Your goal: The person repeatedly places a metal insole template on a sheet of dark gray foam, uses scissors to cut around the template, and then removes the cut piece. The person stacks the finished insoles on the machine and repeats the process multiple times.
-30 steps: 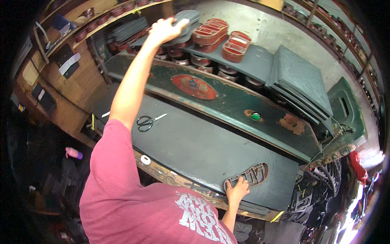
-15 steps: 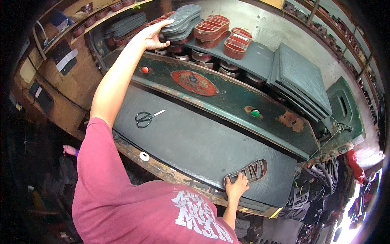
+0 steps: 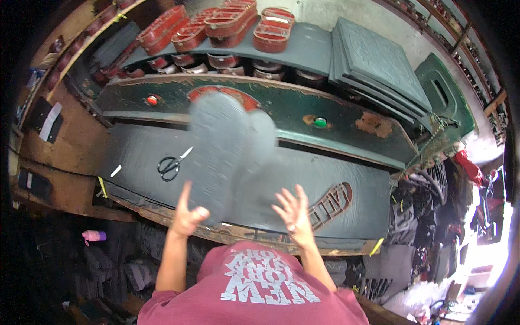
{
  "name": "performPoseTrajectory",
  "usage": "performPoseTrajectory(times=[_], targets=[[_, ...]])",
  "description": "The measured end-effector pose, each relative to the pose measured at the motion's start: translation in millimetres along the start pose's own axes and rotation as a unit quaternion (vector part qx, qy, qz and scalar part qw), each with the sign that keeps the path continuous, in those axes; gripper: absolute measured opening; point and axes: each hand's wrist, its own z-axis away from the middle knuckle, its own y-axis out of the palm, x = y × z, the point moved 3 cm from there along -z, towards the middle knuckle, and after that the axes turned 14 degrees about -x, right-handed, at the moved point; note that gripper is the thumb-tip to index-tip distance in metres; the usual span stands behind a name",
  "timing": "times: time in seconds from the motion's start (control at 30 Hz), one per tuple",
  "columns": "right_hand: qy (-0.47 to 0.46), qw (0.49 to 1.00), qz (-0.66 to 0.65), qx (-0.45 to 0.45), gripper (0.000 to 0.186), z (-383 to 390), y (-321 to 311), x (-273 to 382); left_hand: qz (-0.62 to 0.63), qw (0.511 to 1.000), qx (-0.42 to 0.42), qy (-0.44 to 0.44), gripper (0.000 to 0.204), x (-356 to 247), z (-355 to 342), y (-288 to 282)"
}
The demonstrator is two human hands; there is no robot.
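Note:
My left hand [image 3: 190, 216] grips sole-shaped grey sheets [image 3: 214, 146], smeared by motion, lifted over the dark grey mat [image 3: 132, 162] and tilted up in front of me. My right hand [image 3: 292, 214] is raised with fingers spread and empty, to the right of those sheets. Just beyond it, a sole-shaped metal cutting die [image 3: 338, 197] lies on the mat, partly hidden by my fingers. Black-handled scissors [image 3: 169, 168] lie left of the held sheets.
A rusty green machine beam [image 3: 368, 141] with red [image 3: 152, 100] and green [image 3: 320, 122] buttons spans behind the mat. Above it, a shelf carries red dies [image 3: 271, 38] and stacked grey boards [image 3: 374, 65]. A pink bottle [image 3: 95, 236] sits low at left; dark scraps [image 3: 406, 222] crowd the right.
My left hand has brought grey sole sheets from the back shelf down over the mat. My right hand has let go of the die and risen open. The view has shifted.

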Motion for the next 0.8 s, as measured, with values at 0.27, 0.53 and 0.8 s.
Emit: performPoseTrajectory(times=[0.27,0.53,0.8], targets=[[0.024,0.993,0.100,-0.059,0.129,-55.5,-7.5,-99.0,-0.326,0.909,0.074,0.247,0.112,28.3,-1.1,56.4],[-0.106,0.933,0.340,0.059,0.160,-105.1,-53.9,-22.1,-0.412,0.823,0.191,0.342,0.104,60.4,-55.3,24.5],[-0.176,0.836,0.486,0.185,0.159,-115.7,-40.7,-5.4,-0.293,0.890,0.101,0.336,0.111,104.2,-61.7,11.5]])
